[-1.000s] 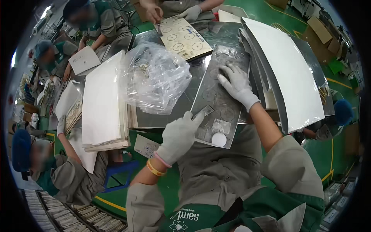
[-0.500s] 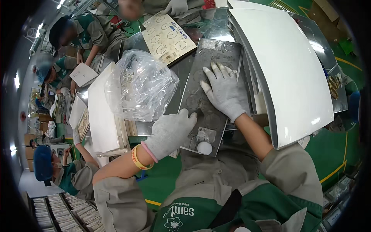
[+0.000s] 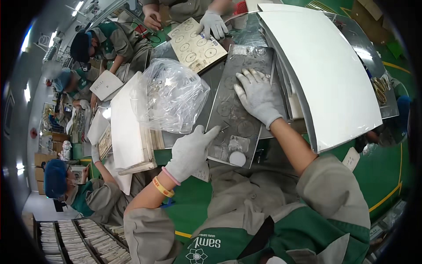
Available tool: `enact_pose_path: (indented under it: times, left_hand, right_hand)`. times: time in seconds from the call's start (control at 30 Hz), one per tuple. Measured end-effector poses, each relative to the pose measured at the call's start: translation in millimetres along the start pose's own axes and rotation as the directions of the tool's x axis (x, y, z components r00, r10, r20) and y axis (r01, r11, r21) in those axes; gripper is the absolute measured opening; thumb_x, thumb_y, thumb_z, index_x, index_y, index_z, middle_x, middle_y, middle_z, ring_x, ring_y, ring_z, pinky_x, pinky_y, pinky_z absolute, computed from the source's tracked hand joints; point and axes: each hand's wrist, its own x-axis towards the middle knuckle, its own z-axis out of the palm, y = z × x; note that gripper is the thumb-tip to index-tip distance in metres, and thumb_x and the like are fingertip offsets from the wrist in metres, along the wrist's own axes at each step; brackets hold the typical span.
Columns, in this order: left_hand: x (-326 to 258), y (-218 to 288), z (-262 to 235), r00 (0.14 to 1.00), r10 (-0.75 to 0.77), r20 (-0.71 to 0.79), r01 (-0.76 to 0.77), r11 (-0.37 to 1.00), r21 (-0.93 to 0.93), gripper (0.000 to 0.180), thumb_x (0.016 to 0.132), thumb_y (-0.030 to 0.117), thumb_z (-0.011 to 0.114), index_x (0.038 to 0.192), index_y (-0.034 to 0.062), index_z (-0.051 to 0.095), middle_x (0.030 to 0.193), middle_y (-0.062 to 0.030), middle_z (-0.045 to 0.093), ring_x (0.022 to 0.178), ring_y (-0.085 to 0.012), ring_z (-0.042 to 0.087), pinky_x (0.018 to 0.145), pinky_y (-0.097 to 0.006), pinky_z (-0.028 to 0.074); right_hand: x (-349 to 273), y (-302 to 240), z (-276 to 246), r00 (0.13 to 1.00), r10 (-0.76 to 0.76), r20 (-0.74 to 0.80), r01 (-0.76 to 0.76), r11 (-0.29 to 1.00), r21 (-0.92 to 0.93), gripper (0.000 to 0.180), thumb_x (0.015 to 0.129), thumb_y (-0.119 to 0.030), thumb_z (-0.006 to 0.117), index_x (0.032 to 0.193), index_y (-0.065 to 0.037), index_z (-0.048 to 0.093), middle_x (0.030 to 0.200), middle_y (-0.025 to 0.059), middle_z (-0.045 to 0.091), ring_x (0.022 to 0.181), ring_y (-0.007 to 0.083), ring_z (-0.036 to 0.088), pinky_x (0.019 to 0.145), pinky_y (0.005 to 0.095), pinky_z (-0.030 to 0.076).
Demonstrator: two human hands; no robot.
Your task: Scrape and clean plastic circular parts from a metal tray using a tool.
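A long dark metal plate [image 3: 239, 105], with faint ring marks and smudges, lies at a slant before me. My right hand [image 3: 260, 97], in a grey-white glove, rests flat on its upper part with the fingers stretched out. By the plate's left edge is my gloved left hand [image 3: 190, 152]. Its forefinger reaches over the plate, the thumb stands apart, and its other fingers are mostly hidden. No held object shows in it. Near the plate's close end sit a white round disc [image 3: 237, 159] and a pale square patch [image 3: 239, 144].
A crumpled clear plastic bag [image 3: 176, 94] and stacked white boards [image 3: 125, 127] stand left. Large glossy white sheets [image 3: 325, 75] rise at right. Beyond, a co-worker's gloved hand [image 3: 212, 24] touches a cream board [image 3: 198, 46] with circles. Other people work along the left.
My left hand has drawn slightly back left, its thumb and forefinger now farther apart. My right hand stays on the plate. The co-worker's gloved hand has come down onto the cream board.
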Motion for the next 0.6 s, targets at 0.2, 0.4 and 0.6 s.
enact_pose_path:
  times: [0.2,0.4,0.6]
  left_hand:
    - [27.3,5.9,-13.2,0.977,0.086,0.195,-0.117,0.981,0.154,0.051,0.081,0.007,0.057,0.131,0.0141,0.051,0.092,-0.012,0.054,0.065,-0.0254,0.066,0.052,-0.039,0.052]
    - [44.9,3.6,-18.4,0.962,0.094,0.257,-0.144,0.972,0.184,0.05,0.081,0.007,0.057,0.131,0.0125,0.053,0.09,-0.0114,0.055,0.065,-0.025,0.066,0.052,-0.037,0.052]
    - [59.3,3.1,-18.5,0.969,0.13,0.209,-0.171,0.967,0.191,0.047,0.08,0.01,0.06,0.127,0.0146,0.054,0.093,-0.0115,0.056,0.067,-0.0283,0.067,0.053,-0.041,0.053]
  right_hand:
    - [-0.3,-0.7,-2.9,0.999,0.018,0.036,-0.019,1.0,0.019,0.046,0.093,-0.04,0.05,0.126,-0.009,0.058,0.134,0.012,0.054,0.13,0.0263,0.044,0.11,0.0432,0.029]
    - [0.2,-7.5,-4.3,0.994,0.035,0.103,-0.037,0.999,0.023,0.049,0.094,-0.044,0.046,0.127,-0.01,0.056,0.136,0.0126,0.052,0.133,0.0262,0.041,0.111,0.0435,0.026]
    - [0.2,-5.5,-1.5,0.999,0.047,0.017,-0.049,0.996,0.08,0.042,0.094,-0.037,0.048,0.124,-0.01,0.058,0.131,0.0131,0.055,0.129,0.028,0.045,0.11,0.0445,0.028]
